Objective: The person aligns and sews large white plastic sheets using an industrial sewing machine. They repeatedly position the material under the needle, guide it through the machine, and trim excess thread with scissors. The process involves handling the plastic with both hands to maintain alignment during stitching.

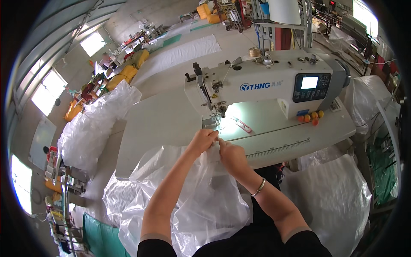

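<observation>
Working at a sewing machine (244,81) with both bare hands, close together and just in front of the needle area. Gripping the upper edge of a clear plastic sheet (197,192) with the closed, bent fingers of the left hand (204,141). Pinching the same sheet just beside, with the curled fingers of the right hand (232,158). Cannot tell the exact fingertip contact on the underside. Wearing a metal bangle (259,187) on the right wrist.

Position of sheet: upper end on the front of the counter (154,128), remainder hanging over the front edge toward the lap in loose folds.

On the counter, right of the needle and under the lamp light: red snips (243,125). Near the machine's right-hand base: small orange and yellow balls (310,117). Along the front edge, right of the hands: a ruler scale (278,147).

On the machine's right end: a lit screen (310,82). Below the counter, to the right: more plastic sheeting (329,201). Beyond the left end: a plastic heap (96,132).
</observation>
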`<state>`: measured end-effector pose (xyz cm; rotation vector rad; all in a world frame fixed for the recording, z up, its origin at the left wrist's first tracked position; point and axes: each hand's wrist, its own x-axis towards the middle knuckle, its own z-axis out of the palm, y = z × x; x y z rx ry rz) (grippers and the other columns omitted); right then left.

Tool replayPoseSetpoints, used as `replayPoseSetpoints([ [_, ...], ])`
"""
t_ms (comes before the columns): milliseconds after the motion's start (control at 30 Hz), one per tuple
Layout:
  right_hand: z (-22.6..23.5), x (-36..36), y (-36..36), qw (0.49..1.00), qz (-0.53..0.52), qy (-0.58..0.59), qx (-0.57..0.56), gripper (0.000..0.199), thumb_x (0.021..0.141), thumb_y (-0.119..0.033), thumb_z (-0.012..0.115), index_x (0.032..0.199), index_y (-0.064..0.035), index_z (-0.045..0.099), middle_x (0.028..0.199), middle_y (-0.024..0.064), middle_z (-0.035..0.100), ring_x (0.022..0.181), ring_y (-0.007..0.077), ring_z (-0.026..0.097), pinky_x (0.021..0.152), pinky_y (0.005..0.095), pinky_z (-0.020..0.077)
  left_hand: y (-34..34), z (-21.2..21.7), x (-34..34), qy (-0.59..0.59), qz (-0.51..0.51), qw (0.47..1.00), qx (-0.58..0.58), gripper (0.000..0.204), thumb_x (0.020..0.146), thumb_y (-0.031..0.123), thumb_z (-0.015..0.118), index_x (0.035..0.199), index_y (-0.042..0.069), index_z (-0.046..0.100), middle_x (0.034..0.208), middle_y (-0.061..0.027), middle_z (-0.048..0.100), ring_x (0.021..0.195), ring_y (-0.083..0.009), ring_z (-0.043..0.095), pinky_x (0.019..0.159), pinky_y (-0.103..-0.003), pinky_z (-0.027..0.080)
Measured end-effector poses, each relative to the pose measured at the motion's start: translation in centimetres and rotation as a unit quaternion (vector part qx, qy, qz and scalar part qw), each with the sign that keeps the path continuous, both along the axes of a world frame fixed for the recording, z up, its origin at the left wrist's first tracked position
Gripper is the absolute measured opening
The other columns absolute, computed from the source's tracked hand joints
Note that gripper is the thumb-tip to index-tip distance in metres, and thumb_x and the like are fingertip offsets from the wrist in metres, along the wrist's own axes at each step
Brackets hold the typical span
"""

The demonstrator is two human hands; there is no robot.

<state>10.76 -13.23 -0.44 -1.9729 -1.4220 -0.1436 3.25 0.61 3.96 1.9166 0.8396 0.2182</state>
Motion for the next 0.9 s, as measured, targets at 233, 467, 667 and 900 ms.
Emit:
replayPoseSetpoints([
  [233,0.8,-0.1,-1.6,0.996,0.023,0.044,-0.071,0.034,0.082,-0.009,0.055,0.113,0.0022,0.061,0.078,0.0151,0.065,0.064,0.0314,0.064,0.057,0.0433,0.0498,-0.1,-1.0,0.8,-0.039,-0.044,0.981,0.183,0.022,0.086,0.022,0.064,0.078,0.002,0.065,0.067,-0.0045,0.059,0.064,-0.0157,0.052,0.061,-0.030,0.043],
  [467,1.5,-2.3,-7.5,0.994,0.055,-0.028,-0.092,0.049,0.078,-0.012,0.061,0.121,0.0097,0.053,0.068,0.0144,0.063,0.060,0.0306,0.065,0.058,0.0389,0.0510,-1.3,-2.0,1.3,-0.088,-0.037,0.890,0.446,0.015,0.079,0.018,0.067,0.087,0.005,0.064,0.094,-0.0111,0.062,0.098,-0.0289,0.056,0.079,-0.041,0.048],
  [667,1.6,-2.6,-6.5,0.980,0.060,-0.015,-0.187,0.044,0.082,-0.015,0.058,0.122,0.0036,0.055,0.071,0.0141,0.063,0.060,0.0307,0.064,0.056,0.0415,0.0489,-3.2,-1.1,1.7,0.161,-0.118,0.843,0.499,0.013,0.085,0.013,0.058,0.094,0.005,0.064,0.105,-0.0090,0.061,0.106,-0.0295,0.054,0.089,-0.039,0.046],
  [900,2.1,4.9,-2.6,0.996,0.085,-0.009,0.006,0.024,0.085,-0.014,0.058,0.106,-0.0140,0.068,0.077,0.0118,0.064,0.067,0.0293,0.065,0.058,0.0407,0.0501,-9.0,-2.1,-1.7,0.102,0.001,0.909,0.405,0.048,0.092,0.025,0.053,0.136,0.007,0.047,0.142,-0.0067,0.046,0.138,-0.0281,0.031,0.108,-0.057,0.022],
])
